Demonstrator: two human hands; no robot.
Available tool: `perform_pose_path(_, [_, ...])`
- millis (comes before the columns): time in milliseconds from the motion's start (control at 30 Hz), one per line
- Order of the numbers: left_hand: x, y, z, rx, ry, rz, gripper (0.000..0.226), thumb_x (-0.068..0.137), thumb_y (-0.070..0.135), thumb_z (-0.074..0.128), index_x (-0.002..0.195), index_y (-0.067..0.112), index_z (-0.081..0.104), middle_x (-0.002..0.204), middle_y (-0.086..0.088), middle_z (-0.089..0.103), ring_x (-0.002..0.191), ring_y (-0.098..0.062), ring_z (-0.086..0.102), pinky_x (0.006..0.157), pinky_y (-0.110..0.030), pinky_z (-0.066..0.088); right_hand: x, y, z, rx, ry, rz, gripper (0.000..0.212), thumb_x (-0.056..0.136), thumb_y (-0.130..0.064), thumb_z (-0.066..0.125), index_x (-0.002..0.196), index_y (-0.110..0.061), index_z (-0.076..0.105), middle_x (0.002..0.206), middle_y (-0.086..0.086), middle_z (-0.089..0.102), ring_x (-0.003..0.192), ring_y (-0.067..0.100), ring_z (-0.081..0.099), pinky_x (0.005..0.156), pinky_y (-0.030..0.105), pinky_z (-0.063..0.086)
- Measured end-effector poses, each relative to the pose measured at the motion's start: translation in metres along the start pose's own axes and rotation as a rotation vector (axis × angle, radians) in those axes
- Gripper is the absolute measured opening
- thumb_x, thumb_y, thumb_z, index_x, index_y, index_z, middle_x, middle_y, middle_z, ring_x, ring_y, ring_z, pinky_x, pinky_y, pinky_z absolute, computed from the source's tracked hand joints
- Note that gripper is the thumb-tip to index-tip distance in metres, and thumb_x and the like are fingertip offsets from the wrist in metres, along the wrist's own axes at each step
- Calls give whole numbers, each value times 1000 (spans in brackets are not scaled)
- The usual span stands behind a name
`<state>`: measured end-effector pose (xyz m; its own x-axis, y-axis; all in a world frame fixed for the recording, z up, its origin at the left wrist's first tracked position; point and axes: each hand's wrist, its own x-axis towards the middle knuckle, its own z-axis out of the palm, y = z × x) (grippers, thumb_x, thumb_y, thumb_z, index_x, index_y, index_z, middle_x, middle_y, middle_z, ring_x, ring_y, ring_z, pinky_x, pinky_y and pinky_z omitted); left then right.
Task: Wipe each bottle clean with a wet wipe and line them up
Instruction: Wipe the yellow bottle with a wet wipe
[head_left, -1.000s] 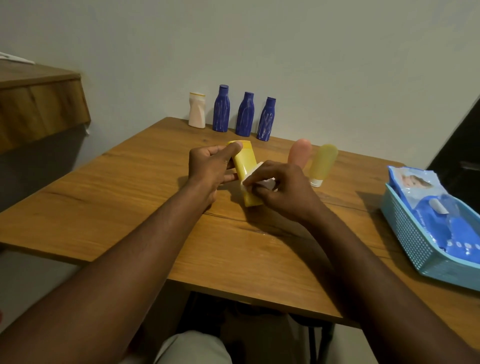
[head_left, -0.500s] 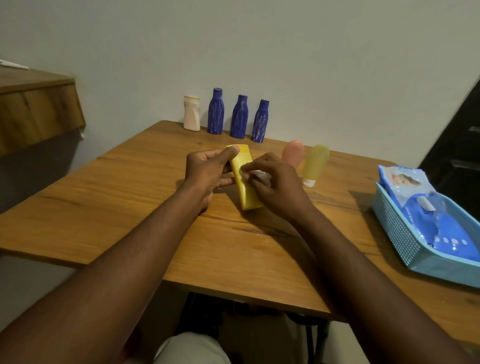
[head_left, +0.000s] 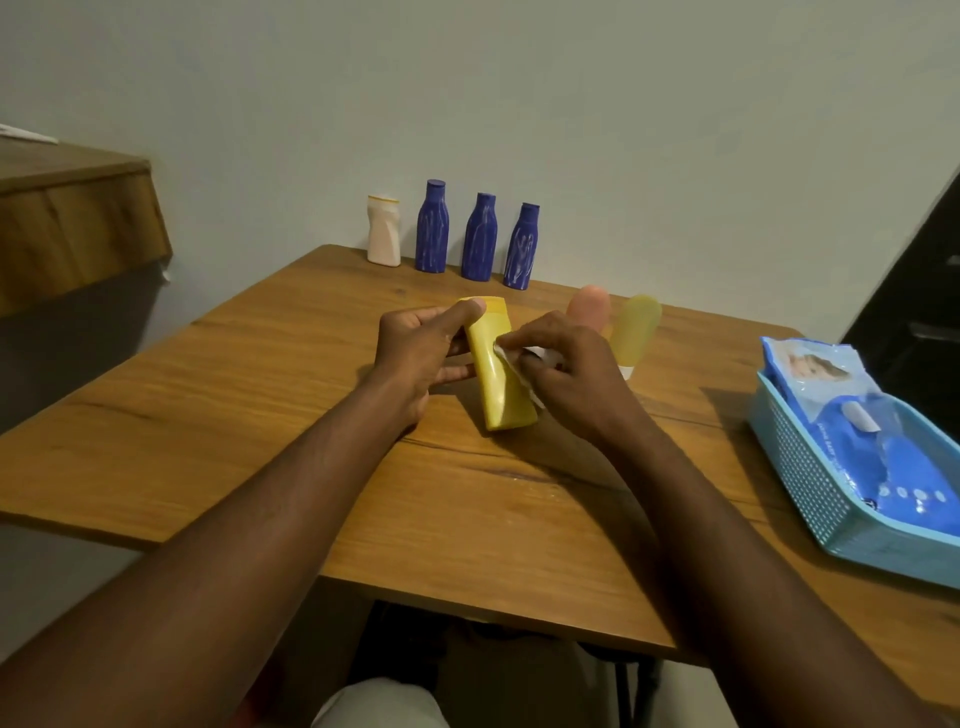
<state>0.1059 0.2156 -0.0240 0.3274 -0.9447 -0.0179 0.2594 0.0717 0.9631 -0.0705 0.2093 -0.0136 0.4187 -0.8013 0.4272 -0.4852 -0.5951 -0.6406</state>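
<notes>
My left hand (head_left: 418, 353) grips a yellow bottle (head_left: 497, 382) by its upper part, tilted, above the middle of the wooden table (head_left: 208, 415). My right hand (head_left: 571, 374) pinches a white wet wipe (head_left: 511, 364) and presses it against the bottle's right side. Behind my right hand stand a pink tube (head_left: 589, 306) and a pale yellow tube (head_left: 635, 330), partly hidden. At the table's far edge a cream bottle (head_left: 384, 230) and three blue bottles (head_left: 480, 236) stand in a row by the wall.
A light blue basket (head_left: 810, 467) at the table's right edge holds a blue pack of wet wipes (head_left: 857, 415). A wooden shelf (head_left: 72, 223) juts out at the left. A dark door stands at the far right.
My right hand has slid the wipe up along the yellow bottle's side, from its lower part toward the middle. My left hand keeps its hold on the bottle.
</notes>
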Motion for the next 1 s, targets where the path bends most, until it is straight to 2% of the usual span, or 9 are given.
perform_pose_path(100, [-2, 0, 1, 13, -29, -4, 19, 90, 24, 81, 105, 14, 74, 100, -6, 81, 92, -19, 80, 77, -41, 67, -2, -8, 3, 9, -50, -25, 37, 98, -5, 51, 129, -17, 69, 131, 0, 56, 121, 17, 50, 100, 35, 47])
perform_pose_path(267, [-1, 0, 1, 36, -16, -1, 20, 89, 26, 82, 105, 16, 73, 100, -5, 80, 90, -16, 79, 75, -39, 67, -5, -8, -1, -6, -112, -62, 35, 88, 6, 61, 108, -18, 77, 118, -3, 66, 115, 13, 58, 96, 34, 55])
perform_pose_path(333, [-1, 0, 1, 36, -22, -2, 24, 89, 27, 82, 108, 15, 72, 103, -6, 80, 93, -17, 79, 76, -40, 67, -2, -4, -3, -48, -59, -31, 31, 89, 1, 66, 109, -20, 77, 121, -3, 67, 116, 14, 58, 97, 35, 55])
perform_pose_path(433, [-1, 0, 1, 36, -36, 4, 25, 89, 27, 82, 109, 14, 73, 103, -6, 80, 92, -17, 80, 75, -39, 67, 2, 0, -2, -109, 91, -10, 26, 91, -11, 70, 114, -22, 76, 119, -3, 69, 108, 10, 58, 93, 33, 54])
perform_pose_path(600, [-3, -2, 2, 76, -110, 0, 30, 90, 29, 82, 114, 12, 76, 102, -5, 81, 95, -17, 79, 84, -45, 66, 5, 3, 2, -138, 227, -20, 26, 92, -17, 70, 117, -23, 74, 118, -3, 69, 107, 9, 58, 94, 33, 53])
perform_pose_path(700, [-4, -2, 1, 93, -121, 8, 30, 89, 30, 82, 112, 10, 78, 102, -7, 81, 98, -20, 79, 85, -45, 65, 2, -3, 5, -115, 161, -95, 24, 92, -17, 70, 115, -23, 75, 113, -4, 65, 102, 10, 57, 86, 28, 52])
perform_pose_path(767, [-3, -1, 0, 92, -96, 2, 30, 89, 31, 83, 111, 11, 78, 101, -6, 81, 98, -21, 78, 80, -41, 65, -1, -6, 6, -102, 61, -126, 21, 91, -17, 70, 109, -24, 77, 108, -5, 64, 99, 10, 57, 80, 25, 51])
perform_pose_path(867, [-3, 0, 1, 79, -74, -19, 34, 87, 31, 84, 114, 12, 76, 104, -7, 81, 97, -20, 79, 77, -40, 66, -1, -4, 0, -66, -20, -93, 16, 88, -19, 70, 100, -24, 79, 102, -8, 67, 95, 8, 61, 76, 24, 53])
perform_pose_path(1000, [-5, 3, 1, 36, -78, -36, 34, 88, 28, 83, 115, 12, 74, 99, -6, 82, 93, -18, 79, 74, -40, 66, 2, 3, -7, -91, 81, -15, 13, 89, -18, 72, 99, -24, 79, 100, -8, 69, 93, 4, 61, 75, 17, 50])
